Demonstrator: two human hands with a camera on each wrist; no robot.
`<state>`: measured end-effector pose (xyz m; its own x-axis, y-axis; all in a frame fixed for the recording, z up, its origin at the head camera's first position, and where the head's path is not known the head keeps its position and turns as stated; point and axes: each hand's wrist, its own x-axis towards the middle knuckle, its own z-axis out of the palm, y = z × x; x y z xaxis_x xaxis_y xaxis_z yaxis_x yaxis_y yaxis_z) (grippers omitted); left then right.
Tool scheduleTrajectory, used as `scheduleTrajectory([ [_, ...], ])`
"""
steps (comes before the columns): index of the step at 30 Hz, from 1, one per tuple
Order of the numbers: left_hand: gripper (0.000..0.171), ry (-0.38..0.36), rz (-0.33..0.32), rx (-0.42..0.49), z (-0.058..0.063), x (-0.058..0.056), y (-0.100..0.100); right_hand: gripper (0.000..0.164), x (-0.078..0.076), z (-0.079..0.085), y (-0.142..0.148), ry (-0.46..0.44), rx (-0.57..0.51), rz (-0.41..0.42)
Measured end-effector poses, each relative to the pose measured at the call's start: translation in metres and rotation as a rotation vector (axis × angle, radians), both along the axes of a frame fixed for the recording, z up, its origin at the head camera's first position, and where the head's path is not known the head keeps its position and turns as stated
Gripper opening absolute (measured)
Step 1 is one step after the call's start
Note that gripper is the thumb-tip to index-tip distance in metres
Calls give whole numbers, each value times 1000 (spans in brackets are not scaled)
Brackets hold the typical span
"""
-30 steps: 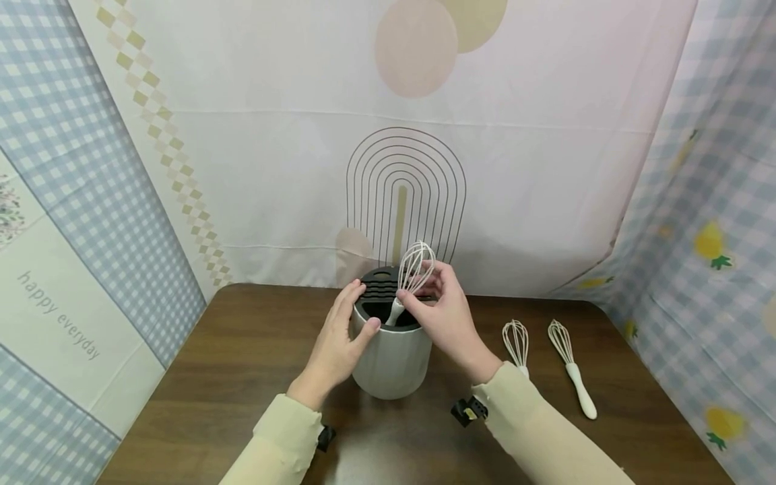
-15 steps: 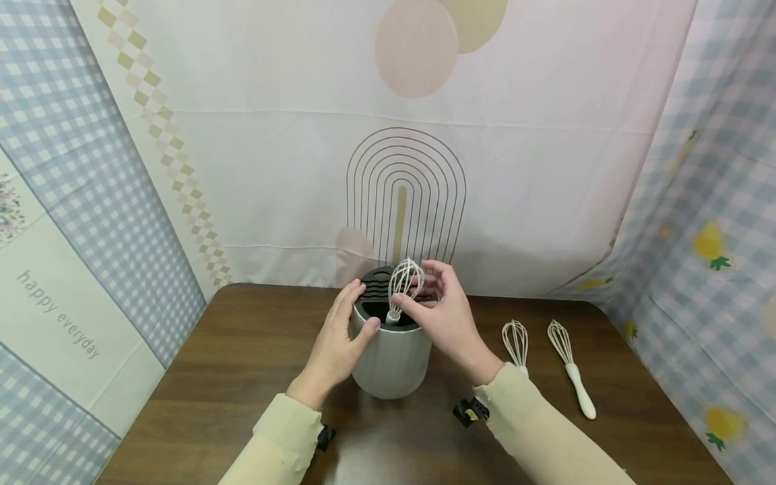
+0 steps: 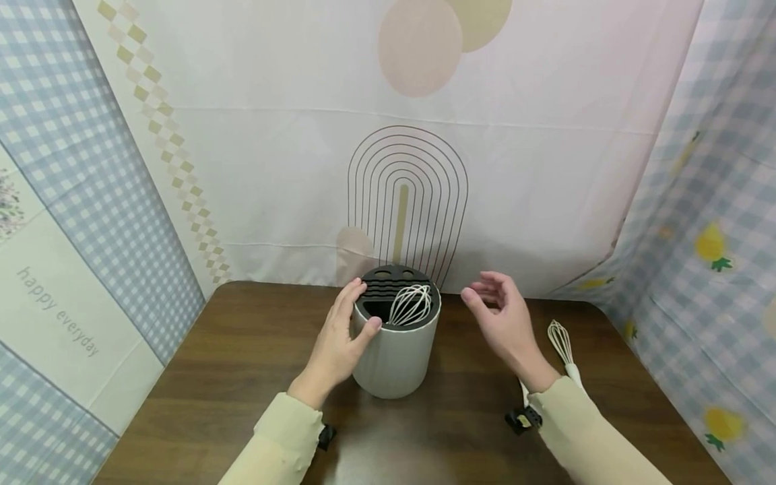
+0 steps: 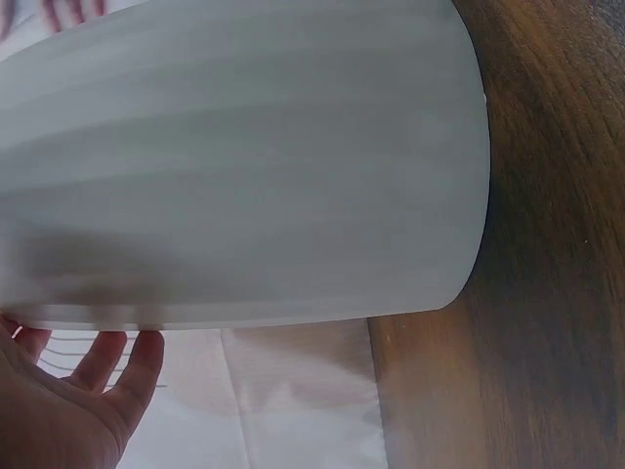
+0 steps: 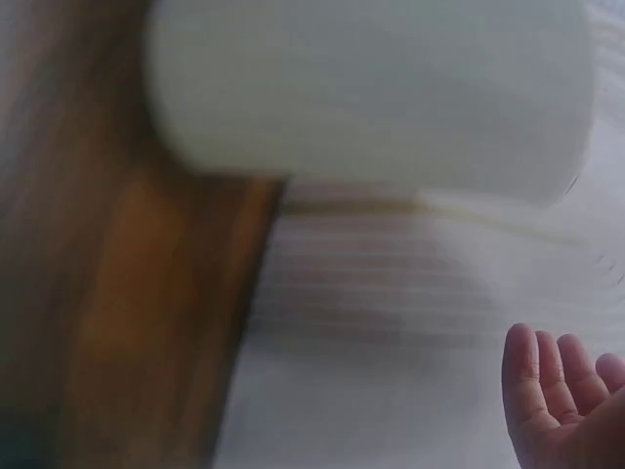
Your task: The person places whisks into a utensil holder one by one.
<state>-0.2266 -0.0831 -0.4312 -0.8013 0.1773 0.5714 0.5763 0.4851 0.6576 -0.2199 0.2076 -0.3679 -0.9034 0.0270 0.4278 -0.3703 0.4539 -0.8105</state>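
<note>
In the head view a ribbed, pale grey utensil holder (image 3: 394, 364) with a black slotted top stands upright on the table. A white whisk (image 3: 412, 304) leans inside its front opening; the wire loops show above the rim and the handle is hidden. My left hand (image 3: 333, 340) rests against the holder's left side, thumb at the front rim, fingers fairly straight. My right hand (image 3: 506, 323) is in the air right of the holder, fingers loosely bent, holding nothing. A second whisk (image 3: 562, 340) lies on the right, partly under my sleeve. A third is mostly hidden behind my right wrist.
The brown wooden table (image 3: 242, 377) ends at a white patterned cloth (image 3: 291, 175) just behind the holder. Blue checked cloth (image 3: 685, 283) hangs on both sides. The right wrist view is blurred.
The whisk has dropped into the holder, and its head now leans right. My right hand has let go and moved right, away from the holder. My left hand stays in place.
</note>
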Motion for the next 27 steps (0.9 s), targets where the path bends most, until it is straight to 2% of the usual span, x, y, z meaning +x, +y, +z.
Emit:
scheduleTrajectory([
  [5,65,-8,6,-5,1,0,0,66,2,-25,37,-113,119,-73],
  [11,65,-10,-4,1,1,0,1,75,4,-52,68,-208,186,-167],
  [20,64,-22,-1,5,-1,-1,-1,84,9,-83,96,-334,204,-227],
  [27,64,-9,-6,22,-2,0,1,84,21,-98,109,-397,222,-294],
])
